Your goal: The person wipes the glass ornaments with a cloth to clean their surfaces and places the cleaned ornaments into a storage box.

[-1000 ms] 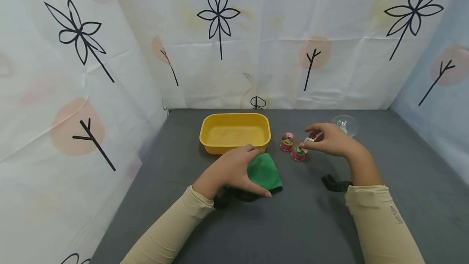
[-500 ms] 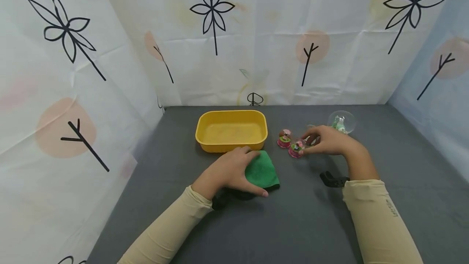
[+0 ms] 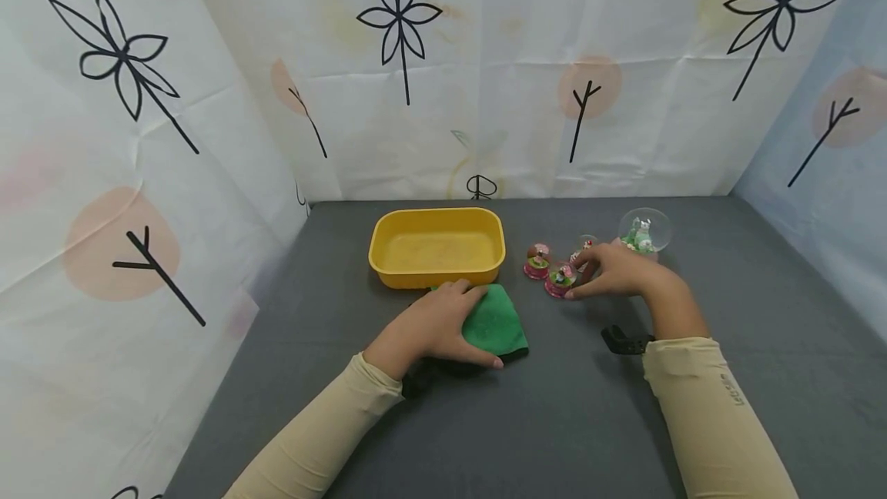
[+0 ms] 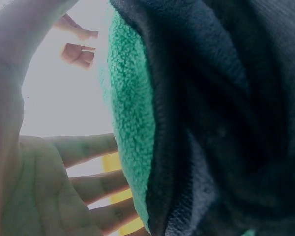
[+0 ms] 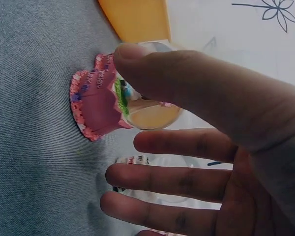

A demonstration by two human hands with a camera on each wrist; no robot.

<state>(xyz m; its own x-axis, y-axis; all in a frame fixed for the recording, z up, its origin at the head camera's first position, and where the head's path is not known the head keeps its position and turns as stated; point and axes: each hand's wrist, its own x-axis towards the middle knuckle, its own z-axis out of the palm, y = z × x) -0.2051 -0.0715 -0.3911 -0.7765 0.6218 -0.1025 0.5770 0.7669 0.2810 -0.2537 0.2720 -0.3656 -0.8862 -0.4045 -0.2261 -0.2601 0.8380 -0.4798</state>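
Observation:
In the head view, my left hand point(image 3: 433, 326) lies over a green cloth point(image 3: 493, 322) with a dark edge and dark folds beneath. Its fingers look straight in the left wrist view, behind the cloth point(image 4: 130, 103). My right hand point(image 3: 620, 272) reaches down at a small snow globe point(image 3: 560, 280) with a pink base. Seen from the right wrist, the thumb overlaps the glass of this snow globe point(image 5: 96, 105), while the other fingers stretch out straight alongside. A second pink snow globe point(image 3: 537, 262) stands just left, and a small whitish one point(image 3: 584, 246) behind.
Behind the cloth sits a yellow plastic basin point(image 3: 436, 281). A larger snow globe point(image 3: 644, 231) with a white figure stands beyond my right hand. A black band point(image 3: 624, 341) sits at the right wrist. Patterned white curtains point(image 3: 513, 122) hang behind the grey table point(image 3: 554, 422).
My right hand has come down and slightly nearer to the front pink snow globe, uncovering the small whitish one. The left hand stays on the cloth. The head view has shifted slightly.

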